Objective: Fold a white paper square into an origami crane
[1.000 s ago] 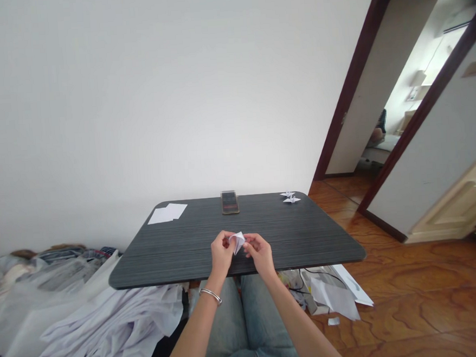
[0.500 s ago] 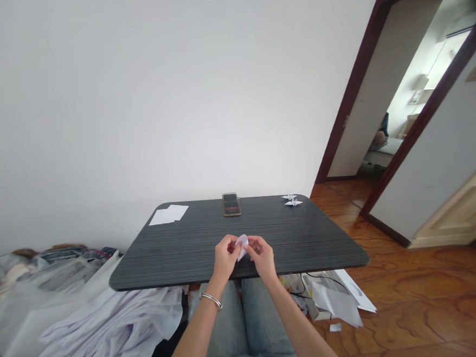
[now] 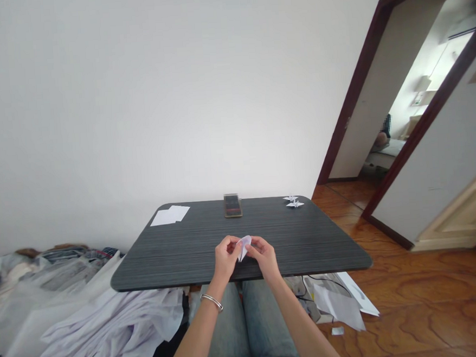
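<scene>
A small folded white paper [image 3: 244,245] is held just above the front part of the dark table, its two narrow points hanging downward. My left hand [image 3: 227,255] pinches its left side between thumb and fingers. On the other side, my right hand [image 3: 263,255] grips the paper's right edge with the thumb in front. A silver bangle [image 3: 212,301] circles my left wrist. Two folded paper cranes [image 3: 294,204] sit at the table's far right corner. Flat white paper sheets [image 3: 169,215] lie at the far left.
The dark wood-grain table [image 3: 178,253] stands against a white wall. A phone [image 3: 232,206] rests at its back edge. Clothes and fabric [image 3: 110,329] are heaped at lower left. Papers and cables [image 3: 336,302] lie on the floor at right, near a doorway, with a partly visible person beyond.
The folded paper has turned slightly between my fingers, and its lower points now stand apart. My hands stay close together in nearly the same place.
</scene>
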The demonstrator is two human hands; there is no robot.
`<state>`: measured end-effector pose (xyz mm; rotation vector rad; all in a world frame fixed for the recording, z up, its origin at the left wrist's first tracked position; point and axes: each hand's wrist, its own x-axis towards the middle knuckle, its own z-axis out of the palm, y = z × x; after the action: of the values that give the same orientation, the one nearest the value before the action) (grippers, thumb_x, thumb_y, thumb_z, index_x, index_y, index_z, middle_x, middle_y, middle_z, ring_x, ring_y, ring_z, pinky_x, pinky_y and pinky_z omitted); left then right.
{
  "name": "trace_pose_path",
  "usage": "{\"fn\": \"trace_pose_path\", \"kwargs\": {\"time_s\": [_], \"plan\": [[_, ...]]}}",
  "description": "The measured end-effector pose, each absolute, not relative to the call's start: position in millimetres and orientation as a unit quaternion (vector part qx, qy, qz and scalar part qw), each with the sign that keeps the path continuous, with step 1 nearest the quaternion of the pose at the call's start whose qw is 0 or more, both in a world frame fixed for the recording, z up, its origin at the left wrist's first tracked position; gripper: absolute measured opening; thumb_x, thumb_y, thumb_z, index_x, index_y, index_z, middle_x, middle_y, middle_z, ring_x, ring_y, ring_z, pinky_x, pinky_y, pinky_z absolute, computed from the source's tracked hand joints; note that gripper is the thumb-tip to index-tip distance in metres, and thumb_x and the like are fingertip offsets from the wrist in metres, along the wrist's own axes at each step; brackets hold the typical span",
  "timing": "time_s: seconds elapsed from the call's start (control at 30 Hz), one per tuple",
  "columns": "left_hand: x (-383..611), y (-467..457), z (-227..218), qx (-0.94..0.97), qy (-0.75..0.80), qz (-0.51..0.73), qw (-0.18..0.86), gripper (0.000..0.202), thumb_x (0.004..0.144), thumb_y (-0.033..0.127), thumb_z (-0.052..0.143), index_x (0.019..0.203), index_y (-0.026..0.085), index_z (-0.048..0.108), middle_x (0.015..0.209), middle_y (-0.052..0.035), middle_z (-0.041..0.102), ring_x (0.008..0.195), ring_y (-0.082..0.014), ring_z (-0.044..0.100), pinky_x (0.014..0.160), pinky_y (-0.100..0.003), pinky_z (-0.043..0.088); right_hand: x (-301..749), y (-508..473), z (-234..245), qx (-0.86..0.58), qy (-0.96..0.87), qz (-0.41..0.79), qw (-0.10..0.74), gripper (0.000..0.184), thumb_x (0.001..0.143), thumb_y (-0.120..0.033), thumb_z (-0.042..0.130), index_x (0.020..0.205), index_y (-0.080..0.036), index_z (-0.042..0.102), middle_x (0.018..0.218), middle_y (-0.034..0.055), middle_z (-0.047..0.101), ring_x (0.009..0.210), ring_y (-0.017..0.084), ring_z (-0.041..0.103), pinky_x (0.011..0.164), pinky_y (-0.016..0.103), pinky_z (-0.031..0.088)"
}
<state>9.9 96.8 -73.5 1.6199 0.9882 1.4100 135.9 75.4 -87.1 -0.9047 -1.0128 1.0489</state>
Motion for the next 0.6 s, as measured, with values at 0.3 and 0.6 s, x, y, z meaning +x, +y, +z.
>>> {"fn": "trace_pose_path", "kwargs": {"time_s": [0.3,0.6], "plan": [[10.4,94.9,-69.6,0.622,0.376,0.571,0.381,0.013,0.076,0.028,0.058,0.079,0.015,0.062,0.081,-0.0056,0.065,0.073,-0.0162,0.061,0.067,-0.026,0.049,135.0,76.1,-84.4,-0.417,-0.418,0.481,0.647,0.035,0.064,-0.034,0.072,0.092,-0.016,0.062,0.086,0.0052,0.068,0.071,0.017,0.064,0.059,0.027,0.053],[9.6,95.3,-71.1,0.619,0.369,0.582,0.377,0.010,0.075,0.023,0.057,0.081,0.015,0.061,0.083,-0.0058,0.064,0.076,-0.0170,0.061,0.070,-0.028,0.049,135.7,74.4,-79.1,-0.420,-0.387,0.526,0.631,0.044,0.062,-0.034,0.074,0.098,-0.016,0.056,0.071,0.0018,0.069,0.062,0.015,0.065,0.056,0.025,0.054]]}}
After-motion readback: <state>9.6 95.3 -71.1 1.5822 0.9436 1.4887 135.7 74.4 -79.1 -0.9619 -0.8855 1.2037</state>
